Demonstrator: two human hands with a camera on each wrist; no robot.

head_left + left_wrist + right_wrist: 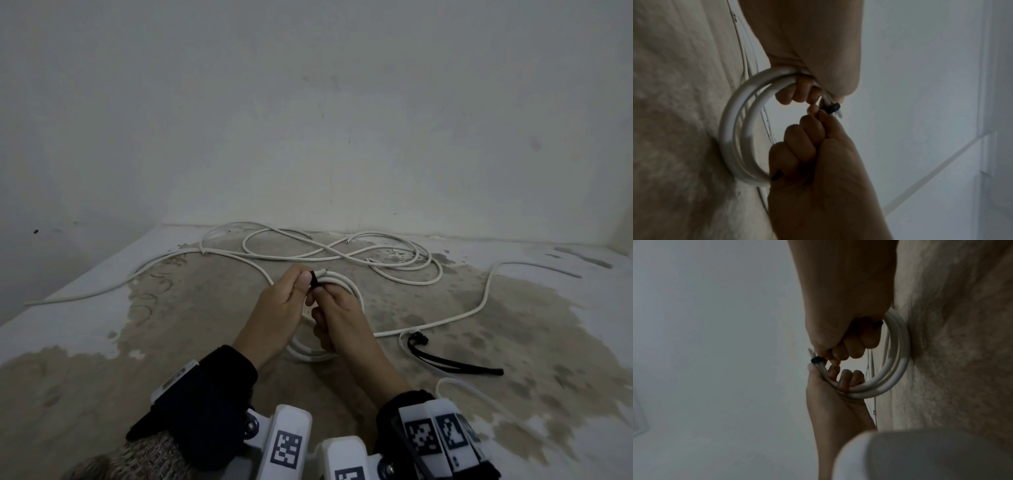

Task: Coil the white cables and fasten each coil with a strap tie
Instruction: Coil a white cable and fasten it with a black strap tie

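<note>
A small coil of white cable [357, 291] stands upright on the stained surface between my two hands. My left hand [277, 308] grips the top of the coil [898, 369], fingers hooked through the loop and thumb pressed on the bundled strands. A black strap tie [313, 277] is wrapped around those strands by the cable ends [832, 108]. My right hand [342, 308] is curled into a fist and pinches the strap [816, 360]. The strap's free tail pokes out of that fist [777, 175].
Loose white cables [342, 253] sprawl in loops at the back near the wall. One cable [486, 291] runs off to the right. A second black strap tie [452, 363] lies right of my hands, at a cable end. Another white loop [455, 385] lies by my right wrist.
</note>
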